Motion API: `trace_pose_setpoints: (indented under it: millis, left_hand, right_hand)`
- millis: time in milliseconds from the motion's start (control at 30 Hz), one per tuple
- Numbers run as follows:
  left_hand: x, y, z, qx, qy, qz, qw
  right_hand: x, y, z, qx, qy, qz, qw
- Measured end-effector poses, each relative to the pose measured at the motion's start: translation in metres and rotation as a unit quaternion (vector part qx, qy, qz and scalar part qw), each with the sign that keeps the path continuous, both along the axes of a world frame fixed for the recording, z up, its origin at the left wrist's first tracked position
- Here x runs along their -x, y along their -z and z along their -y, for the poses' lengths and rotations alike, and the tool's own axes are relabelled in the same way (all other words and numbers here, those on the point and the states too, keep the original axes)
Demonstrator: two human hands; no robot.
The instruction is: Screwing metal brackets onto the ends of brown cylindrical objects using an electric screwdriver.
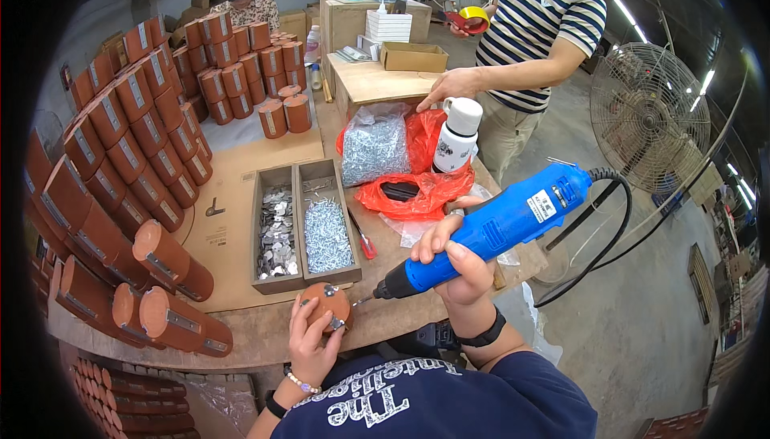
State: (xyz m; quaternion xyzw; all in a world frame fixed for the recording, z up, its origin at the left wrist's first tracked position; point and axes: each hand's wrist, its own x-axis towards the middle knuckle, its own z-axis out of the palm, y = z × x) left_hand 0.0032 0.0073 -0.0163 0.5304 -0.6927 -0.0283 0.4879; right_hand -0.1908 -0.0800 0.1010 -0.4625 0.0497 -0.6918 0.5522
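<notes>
My left hand (314, 343) holds a round reddish-brown cylinder (329, 301) by its side, close to the table's near edge. Small metal plates show on its rim. My right hand (459, 267) is wrapped round a blue electric screwdriver (513, 218) with a black nose and a black cable. The thin bit points left at the cylinder's right side; whether a screw sits on its tip is too small to tell. Just beyond the cylinder stand two open grey trays: one with flat metal pieces (277, 234), the other with many small screws (327, 234).
Stacks of brown cylinders (132, 158) fill the table's left. Behind the trays lie a clear bag of screws (374, 146), red plastic bags (417, 194) and a white bottle (459, 134). A person in a striped shirt (537, 30) holds yellow tape (475, 20). A large fan (651, 106) stands right.
</notes>
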Motion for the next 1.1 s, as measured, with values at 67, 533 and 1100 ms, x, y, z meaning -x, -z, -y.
trace_pose_setpoints:
  millis: [67,533,1100]
  left_hand:
    - [-0.0009,-0.0002,0.0006,0.003,0.007,-0.010,1.000]
    - [-0.0091,-0.0015,0.0047,-0.010,0.057,-0.011,0.998]
    - [-0.0064,-0.0004,0.0062,-0.014,0.055,-0.016,0.998]
  right_hand:
    - [-0.0001,0.0005,0.0008,0.001,-0.001,0.002,1.000]
    - [-0.0025,0.0034,0.0022,0.011,-0.029,0.025,0.999]
    - [-0.0028,0.0020,0.0028,0.012,-0.018,0.035,0.999]
